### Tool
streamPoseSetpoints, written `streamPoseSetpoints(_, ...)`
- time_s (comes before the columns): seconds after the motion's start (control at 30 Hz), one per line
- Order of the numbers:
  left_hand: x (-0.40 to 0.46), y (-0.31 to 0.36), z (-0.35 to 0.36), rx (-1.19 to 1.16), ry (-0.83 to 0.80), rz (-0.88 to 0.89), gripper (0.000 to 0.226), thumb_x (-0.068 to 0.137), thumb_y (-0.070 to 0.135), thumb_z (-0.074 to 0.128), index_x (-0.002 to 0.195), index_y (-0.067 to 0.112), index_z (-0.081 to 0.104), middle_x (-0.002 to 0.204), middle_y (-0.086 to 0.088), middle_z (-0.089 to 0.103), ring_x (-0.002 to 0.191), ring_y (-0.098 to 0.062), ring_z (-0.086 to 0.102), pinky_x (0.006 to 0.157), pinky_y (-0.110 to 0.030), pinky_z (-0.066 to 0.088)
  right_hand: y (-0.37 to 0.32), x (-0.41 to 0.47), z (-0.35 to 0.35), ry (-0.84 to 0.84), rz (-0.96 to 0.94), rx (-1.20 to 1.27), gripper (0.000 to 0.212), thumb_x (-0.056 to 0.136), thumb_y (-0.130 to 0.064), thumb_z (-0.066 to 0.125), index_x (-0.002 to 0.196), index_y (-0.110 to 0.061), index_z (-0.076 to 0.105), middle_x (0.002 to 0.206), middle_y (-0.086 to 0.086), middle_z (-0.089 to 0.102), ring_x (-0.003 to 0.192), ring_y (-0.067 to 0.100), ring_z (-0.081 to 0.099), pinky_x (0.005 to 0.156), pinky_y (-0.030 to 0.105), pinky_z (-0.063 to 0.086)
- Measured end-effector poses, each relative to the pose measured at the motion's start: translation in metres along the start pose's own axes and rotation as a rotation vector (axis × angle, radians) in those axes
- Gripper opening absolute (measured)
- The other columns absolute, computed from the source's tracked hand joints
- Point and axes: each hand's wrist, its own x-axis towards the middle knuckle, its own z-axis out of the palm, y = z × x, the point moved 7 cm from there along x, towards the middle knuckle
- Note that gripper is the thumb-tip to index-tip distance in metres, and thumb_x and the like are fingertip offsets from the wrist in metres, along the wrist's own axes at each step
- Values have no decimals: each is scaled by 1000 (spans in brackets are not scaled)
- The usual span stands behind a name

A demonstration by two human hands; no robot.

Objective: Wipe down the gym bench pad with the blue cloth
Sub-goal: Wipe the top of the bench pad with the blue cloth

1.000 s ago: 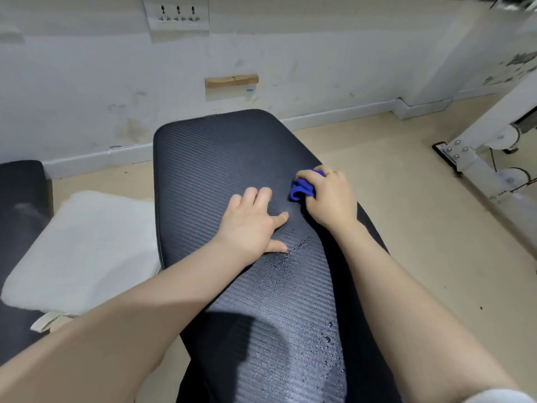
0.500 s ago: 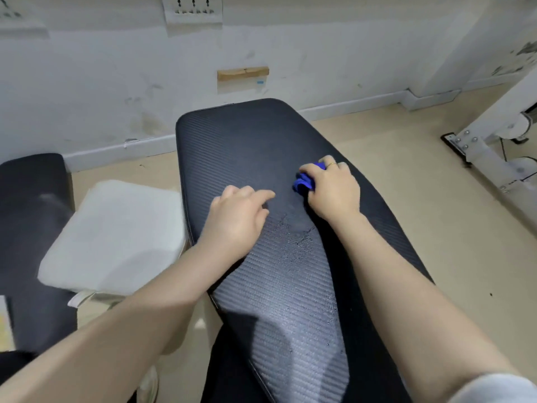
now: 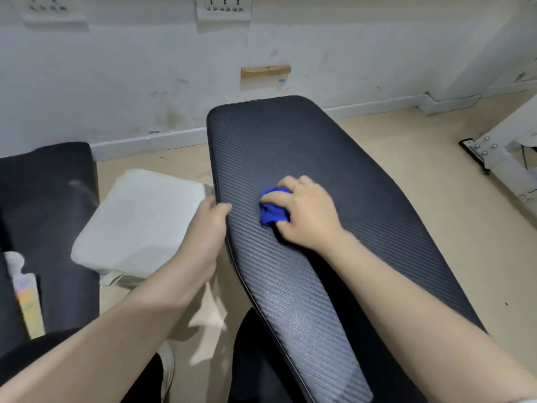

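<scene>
Right hand (image 3: 308, 215) lies on top of the black bench pad (image 3: 305, 146), fingers curled round a bunched blue cloth (image 3: 271, 210) and pressing it onto the ribbed surface; cloth sits about mid-length of the pad, nearer its left edge. A thin ring shows on one finger of that hand.

Left hand (image 3: 209, 225) grips the pad's left edge, thumb on the top surface, fingers wrapped over the side (fingertips hidden beneath the rim).

Near end of the pad carries a paler, speckled sheen; far end looks matte and dark.

Left of the pad, on the beige floor (image 3: 436, 205): a white cushion (image 3: 139, 222), just beside the pad's edge. Further left a second black pad (image 3: 46, 184), with a blurred colourful bottle (image 3: 27, 301) lying on it.

Behind: scuffed white wall (image 3: 116, 77), a socket plate (image 3: 223, 7), a small wooden block (image 3: 266, 72) fixed to the wall. At far right, a white metal frame (image 3: 505, 158) with bolts
</scene>
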Motion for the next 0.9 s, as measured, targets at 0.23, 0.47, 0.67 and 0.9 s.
streamPoseSetpoints(0.23,6,-11,-13,-342,-97,-194,43,97,32,32,130,10,48,132,0,53,124,-12,47,102,-27,37,-31,21,8,-84,-132,44,43,74,-20,44,110,-30,65,100,5,61,76,29,51,68,34,43)
streamPoseSetpoints(0.47,-1,-34,-21,-390,-161,-236,43,100,35,25,122,10,53,120,-4,58,109,-15,54,91,-32,44,-68,9,7,-34,-233,8,34,66,-22,53,95,-29,69,90,5,61,71,28,54,60,29,34)
streamPoseSetpoints(0.67,1,-45,-29,-320,-172,-207,49,101,35,23,128,5,50,123,-6,57,109,-20,56,93,-33,44,-63,15,10,-63,-286,-18,37,72,-25,45,102,-28,68,93,7,63,71,29,56,59,31,44)
streamPoseSetpoints(0.9,0,-36,-22,-203,-185,-117,38,99,40,27,111,19,56,113,7,59,103,-12,59,84,-25,48,-80,-5,5,-74,-311,-40,38,68,-25,43,96,-27,68,84,7,58,64,28,54,55,30,38)
